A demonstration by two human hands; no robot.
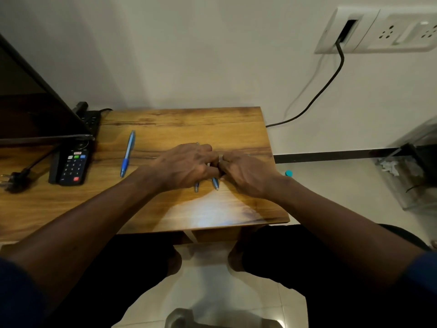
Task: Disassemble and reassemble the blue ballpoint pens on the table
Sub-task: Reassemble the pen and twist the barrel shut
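Both hands have met over the middle of the bench (212, 124), and the whole business turns on one pen lying between them. The held pen (215, 183) shows only its blue tip, poking out toward the near edge just below where the thumbs come together. Its long axis runs near to far, with the rest of the barrel hidden under the knuckles. The left hand (186, 165) comes at it from the left and the right hand (248, 171) from the right, so neither is nearer; the pen sits square in the gap. Each grip looks clenched on that pen, fingers curled and pinching at a pale bit between the fingertips, though the actual contact is covered. From here I'd say a pull or twist along that near-far line is what would part it. A second pen (196, 187) lies just beside it to the left, parallel, its tip sticking out from under the left palm; I can't tell whether that hand touches it. A third pen (127, 153) lies whole, well apart on the left, near the remote (71, 166).
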